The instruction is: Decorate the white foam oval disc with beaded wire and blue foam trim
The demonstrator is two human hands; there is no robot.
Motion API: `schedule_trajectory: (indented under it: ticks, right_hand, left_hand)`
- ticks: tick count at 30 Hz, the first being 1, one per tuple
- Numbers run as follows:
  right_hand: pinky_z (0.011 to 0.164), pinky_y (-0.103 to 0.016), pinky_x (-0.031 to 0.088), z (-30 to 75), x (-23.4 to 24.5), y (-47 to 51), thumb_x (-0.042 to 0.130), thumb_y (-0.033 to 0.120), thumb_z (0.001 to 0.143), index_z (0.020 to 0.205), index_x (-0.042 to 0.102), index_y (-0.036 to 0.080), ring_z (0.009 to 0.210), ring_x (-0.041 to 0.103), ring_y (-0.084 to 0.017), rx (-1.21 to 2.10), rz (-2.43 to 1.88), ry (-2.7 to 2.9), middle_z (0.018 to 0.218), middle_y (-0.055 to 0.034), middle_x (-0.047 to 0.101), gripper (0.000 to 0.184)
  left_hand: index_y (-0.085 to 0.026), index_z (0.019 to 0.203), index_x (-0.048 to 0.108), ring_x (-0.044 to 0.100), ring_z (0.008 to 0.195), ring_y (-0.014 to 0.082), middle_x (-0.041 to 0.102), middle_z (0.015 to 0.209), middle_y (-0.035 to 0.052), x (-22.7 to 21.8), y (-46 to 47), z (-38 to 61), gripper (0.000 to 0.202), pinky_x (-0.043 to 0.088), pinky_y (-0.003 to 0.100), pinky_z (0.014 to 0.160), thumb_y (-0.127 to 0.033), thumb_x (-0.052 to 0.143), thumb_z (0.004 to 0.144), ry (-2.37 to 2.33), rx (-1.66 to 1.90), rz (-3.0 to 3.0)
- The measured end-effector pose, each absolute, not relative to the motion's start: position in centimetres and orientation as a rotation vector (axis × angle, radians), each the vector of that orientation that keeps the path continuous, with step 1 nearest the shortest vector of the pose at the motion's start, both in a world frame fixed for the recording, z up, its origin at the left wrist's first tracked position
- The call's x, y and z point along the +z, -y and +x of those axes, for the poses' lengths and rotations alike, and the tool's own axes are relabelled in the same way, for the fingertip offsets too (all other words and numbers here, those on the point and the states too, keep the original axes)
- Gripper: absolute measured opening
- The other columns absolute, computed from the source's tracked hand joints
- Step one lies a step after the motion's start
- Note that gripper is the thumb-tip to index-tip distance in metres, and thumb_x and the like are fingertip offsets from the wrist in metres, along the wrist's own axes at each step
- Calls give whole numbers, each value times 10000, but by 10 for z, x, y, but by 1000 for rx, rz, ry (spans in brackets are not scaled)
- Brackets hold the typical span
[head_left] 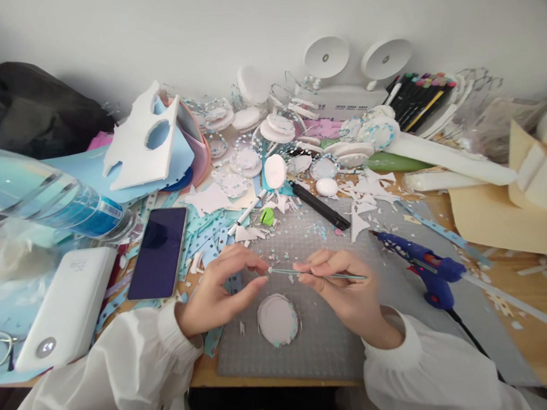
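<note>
My right hand (344, 283) is closed around thin tweezers (280, 271) that point left across the grey cutting mat (316, 348). My left hand (222, 286) pinches thumb and forefinger together at the tweezers' tip, on a tiny piece I cannot make out. Below both hands a round white foam disc (277, 319) with a pale blue edge lies flat on the mat. Both sleeves are white.
A blue glue gun (421, 265) lies right of my hands, its cord running to the front edge. A dark phone (159, 252) and white power bank (67, 307) sit left. A black knife (321, 206), foam scraps, discs and markers (420, 99) crowd the back.
</note>
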State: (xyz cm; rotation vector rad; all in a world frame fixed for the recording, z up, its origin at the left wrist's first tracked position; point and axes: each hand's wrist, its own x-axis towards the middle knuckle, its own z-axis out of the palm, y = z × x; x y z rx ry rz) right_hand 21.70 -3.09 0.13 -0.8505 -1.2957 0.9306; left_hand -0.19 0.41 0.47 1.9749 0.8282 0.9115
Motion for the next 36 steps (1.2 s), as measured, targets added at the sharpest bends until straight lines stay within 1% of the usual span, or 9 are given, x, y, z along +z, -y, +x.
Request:
schedule_trajectory:
  ticks: [9, 13, 17, 19, 22, 27, 32, 36]
  right_hand:
    - [696, -308, 624, 213, 1, 32, 755, 48, 763, 793, 674, 226, 778, 754, -182, 961, -845, 1293, 807, -16, 767, 198]
    - [700, -304, 622, 212, 0, 33, 764, 73, 767, 786, 676, 228, 787, 754, -183, 1009, -855, 1255, 802, -17, 762, 180]
    - [727, -283, 625, 213, -3, 34, 784, 119, 764, 795, 669, 232, 809, 752, -171, 1094, -890, 1167, 775, 1, 725, 164]
    - [697, -271, 628, 215, -6, 33, 793, 155, 764, 801, 656, 234, 811, 751, -172, 1128, -909, 1106, 767, 9, 701, 163]
    - [605, -239, 616, 216, -8, 32, 803, 189, 759, 804, 643, 233, 811, 749, -178, 1159, -932, 1051, 774, 7, 684, 172]
    - [632, -254, 619, 214, -8, 32, 796, 203, 767, 798, 632, 216, 703, 737, -151, 1215, -936, 1078, 755, 4, 705, 167]
    - [597, -248, 610, 213, -7, 33, 784, 193, 776, 799, 630, 215, 702, 736, -156, 1197, -928, 1090, 771, -5, 715, 157]
    - [563, -242, 603, 213, -6, 33, 789, 197, 770, 786, 635, 213, 655, 724, -150, 1200, -937, 1089, 754, -1, 712, 156]
  left_hand:
    - [-153, 930, 678, 611, 804, 174, 685, 828, 63, 2, -2, -2, 71, 463, 328, 782, -126, 635, 880, -772, 958, 1908]
    - [-147, 895, 681, 614, 781, 173, 684, 802, 68, 0, -3, -1, 60, 470, 323, 755, -125, 626, 887, -777, 972, 1882]
    - [-146, 870, 685, 614, 756, 167, 684, 771, 62, 2, -4, 0, 68, 470, 319, 748, -111, 628, 883, -761, 986, 1884]
    - [-145, 870, 692, 615, 753, 169, 691, 768, 66, 4, -3, 0, 72, 470, 321, 750, -107, 632, 879, -755, 992, 1887]
    - [-145, 873, 700, 617, 747, 170, 698, 765, 70, 5, -3, -1, 71, 474, 320, 739, -112, 637, 877, -746, 997, 1880]
    - [-148, 875, 705, 618, 737, 174, 699, 756, 73, 6, -3, 0, 75, 480, 321, 728, -137, 632, 886, -742, 991, 1890]
    - [-154, 866, 706, 618, 719, 175, 704, 738, 69, 8, -4, 0, 67, 478, 320, 714, -157, 642, 886, -750, 980, 1912]
    - [-162, 871, 709, 615, 710, 173, 713, 740, 66, 9, -4, 1, 70, 475, 321, 714, -163, 641, 890, -747, 962, 1929]
